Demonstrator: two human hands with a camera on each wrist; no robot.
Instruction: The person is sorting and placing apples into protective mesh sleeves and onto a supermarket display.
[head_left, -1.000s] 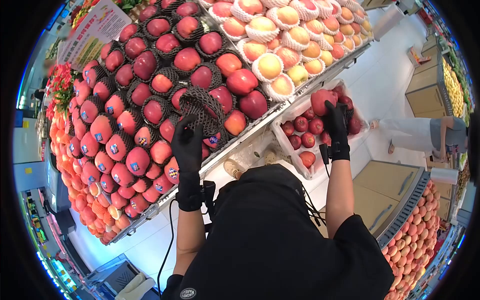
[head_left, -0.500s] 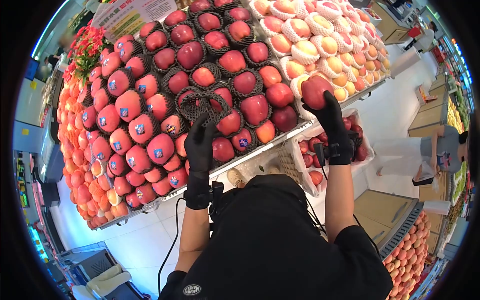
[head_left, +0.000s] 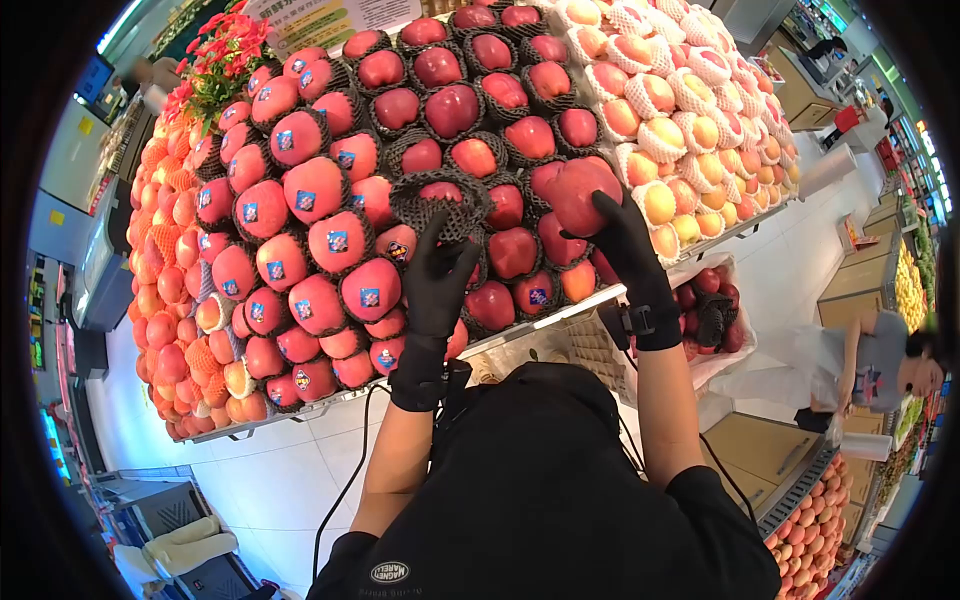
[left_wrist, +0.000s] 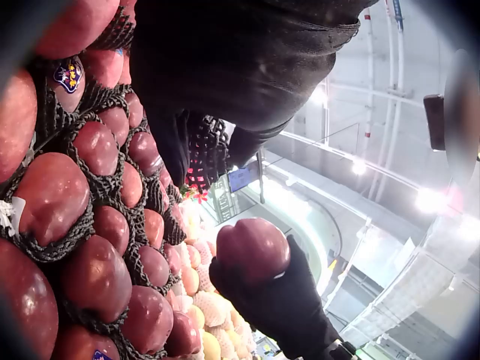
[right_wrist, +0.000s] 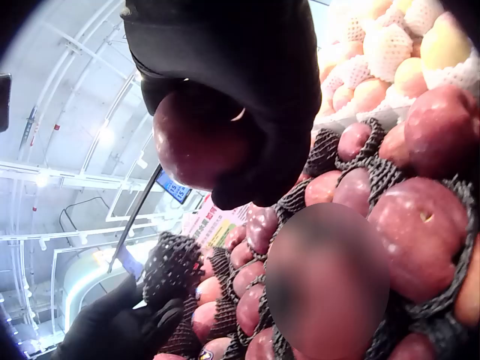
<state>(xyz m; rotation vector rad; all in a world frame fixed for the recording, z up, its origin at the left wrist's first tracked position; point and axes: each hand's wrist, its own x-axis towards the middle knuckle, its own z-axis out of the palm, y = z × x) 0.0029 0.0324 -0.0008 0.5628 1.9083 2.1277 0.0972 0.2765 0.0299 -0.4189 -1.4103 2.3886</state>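
Note:
My right hand (head_left: 632,255), in a black glove, grips a large red apple (head_left: 580,195) with no net on it, above the front part of the apple display. In the right wrist view the thumb and fingers curl round that apple (right_wrist: 199,142). My left hand (head_left: 437,290), also gloved in black, pinches a black foam fruit net (head_left: 468,208) by its near edge. The net's mouth spreads open over the rows of red apples. From the right wrist, the left hand (right_wrist: 120,322) shows low at the left, the empty net (right_wrist: 171,266) at its fingertips.
Red apples (head_left: 338,240) in black nets, several with blue stickers, slope up in front. Apples in white nets (head_left: 665,135) stand to the right. A lined crate (head_left: 735,345) of red apples sits below the display's metal edge. A person (head_left: 875,360) stands at the right.
The right hand has carried the apple up from the crate and leftward over the display, closer to the net. The left hand still holds the net. The head view has shifted.

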